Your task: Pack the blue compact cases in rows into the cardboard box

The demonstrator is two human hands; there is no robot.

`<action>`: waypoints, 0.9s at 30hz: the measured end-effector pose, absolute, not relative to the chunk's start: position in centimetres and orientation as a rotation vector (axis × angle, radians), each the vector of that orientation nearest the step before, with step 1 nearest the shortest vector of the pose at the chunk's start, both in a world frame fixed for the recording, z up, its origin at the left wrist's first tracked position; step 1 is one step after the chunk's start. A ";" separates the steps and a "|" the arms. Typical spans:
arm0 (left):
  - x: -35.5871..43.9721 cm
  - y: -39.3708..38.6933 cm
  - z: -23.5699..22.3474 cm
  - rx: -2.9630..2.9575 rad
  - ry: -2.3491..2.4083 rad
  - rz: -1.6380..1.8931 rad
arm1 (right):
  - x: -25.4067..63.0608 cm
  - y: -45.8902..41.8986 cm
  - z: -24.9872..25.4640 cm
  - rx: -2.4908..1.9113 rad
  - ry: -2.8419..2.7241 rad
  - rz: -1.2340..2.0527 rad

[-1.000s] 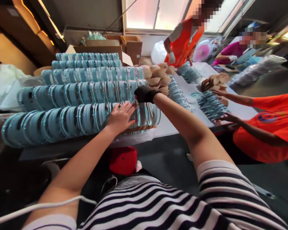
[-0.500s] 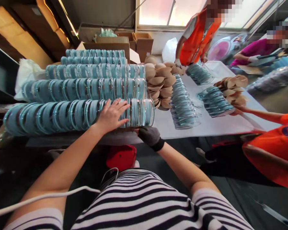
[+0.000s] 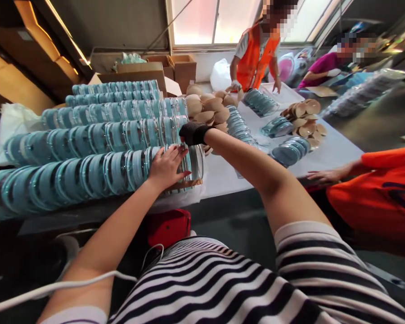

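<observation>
My left hand (image 3: 168,165) is bare and lies with fingers stretched over the nearest row of round glass lids (image 3: 87,180), close to its right end. At that end, clear glass rims (image 3: 197,163) stand on edge, and a bit of brown card (image 3: 193,182) shows underneath. My right hand (image 3: 194,133) wears a dark glove. It is over the far side of the row's end, beside the second row (image 3: 97,137). Its fingers curl downward; their tips, and whatever they may hold, are hidden.
More lid rows (image 3: 114,86) lie behind. Brown round cards (image 3: 207,105) are heaped right of them. Lid stacks (image 3: 292,150) and more cards (image 3: 307,119) sit on the white table (image 3: 222,180). A co-worker's hand (image 3: 327,175) rests at the table edge; a person in an orange vest (image 3: 258,54) stands opposite.
My right hand has moved up from the near edge of the row's end to its far side. The co-worker on the right has drawn a hand back from a lid stack, now split apart.
</observation>
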State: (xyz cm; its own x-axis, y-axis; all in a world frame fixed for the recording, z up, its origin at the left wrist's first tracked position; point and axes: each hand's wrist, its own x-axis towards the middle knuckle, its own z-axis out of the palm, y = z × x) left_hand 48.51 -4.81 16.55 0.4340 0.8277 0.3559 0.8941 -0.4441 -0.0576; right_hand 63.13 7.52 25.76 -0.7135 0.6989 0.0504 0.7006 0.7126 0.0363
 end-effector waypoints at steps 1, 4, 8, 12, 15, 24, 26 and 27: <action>48.5 -4.9 16.6 -2.451 -1.503 -0.405 | 63.9 6.6 25.7 -1.134 -2.927 -0.076; 48.5 -4.9 16.8 -2.456 -1.523 -0.403 | 66.7 2.5 23.6 -1.102 -2.856 -0.062; 48.8 -4.9 17.0 -2.479 -1.541 -0.386 | 68.9 -3.5 15.1 -1.167 -2.672 0.101; 48.6 -4.9 17.0 -2.466 -1.548 -0.432 | 69.0 -6.7 5.6 -1.217 -2.551 0.295; 48.2 -4.8 16.7 -2.464 -1.516 -0.465 | 69.5 -7.9 1.7 -1.130 -2.438 0.407; 46.6 -6.9 16.1 -2.407 -1.299 -0.842 | 71.5 -8.2 0.0 -1.196 -1.332 0.789; 44.5 -8.7 16.1 -2.261 -1.295 -1.010 | 71.0 -7.6 -0.1 -1.194 -1.256 0.955; 43.0 -9.8 15.9 -2.156 -1.323 -1.077 | 70.8 -7.4 -0.2 -1.187 -1.239 1.031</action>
